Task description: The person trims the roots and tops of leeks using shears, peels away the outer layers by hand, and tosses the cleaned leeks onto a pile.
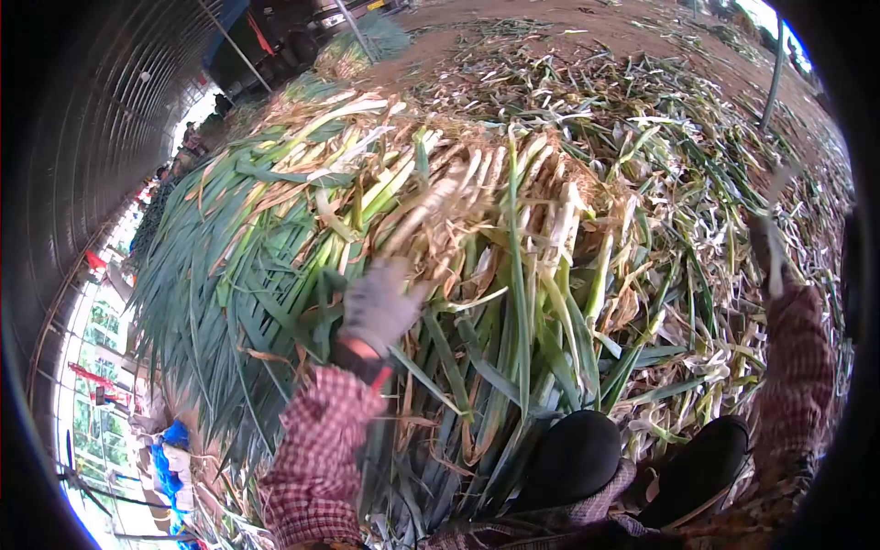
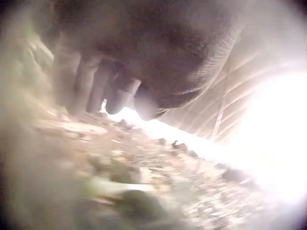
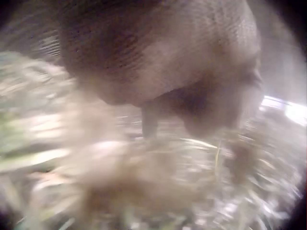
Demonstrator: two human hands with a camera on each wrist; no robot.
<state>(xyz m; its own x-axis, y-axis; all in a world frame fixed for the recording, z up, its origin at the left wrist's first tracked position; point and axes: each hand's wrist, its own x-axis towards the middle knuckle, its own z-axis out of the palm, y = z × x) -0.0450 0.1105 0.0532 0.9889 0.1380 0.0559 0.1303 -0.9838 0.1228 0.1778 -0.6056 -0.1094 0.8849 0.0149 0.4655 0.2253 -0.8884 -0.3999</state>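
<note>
My left hand [image 1: 380,302], in a pale glove, is over a broad pile of long green onions [image 1: 266,257]. Just beyond its fingers is a motion-blurred white stalk [image 1: 422,215]. In the left wrist view the gloved fingers [image 2: 86,86] hang loosely bent with nothing between them. At the far right, my right hand [image 1: 763,246] is out over a litter of stripped leaves. A pale thin strip [image 1: 777,247] overlaps this hand. Brown blur [image 3: 144,187] lies below the bent glove fingers [image 3: 211,110] in the right wrist view; I cannot tell whether they grip it.
Discarded leaves [image 1: 697,247] cover the ground to the right and beyond the pile. Two dark rounded knees [image 1: 573,458] are at the front. A ribbed greenhouse wall [image 1: 92,119] curves along the left, and a thin metal pole [image 1: 775,78] stands at the back right.
</note>
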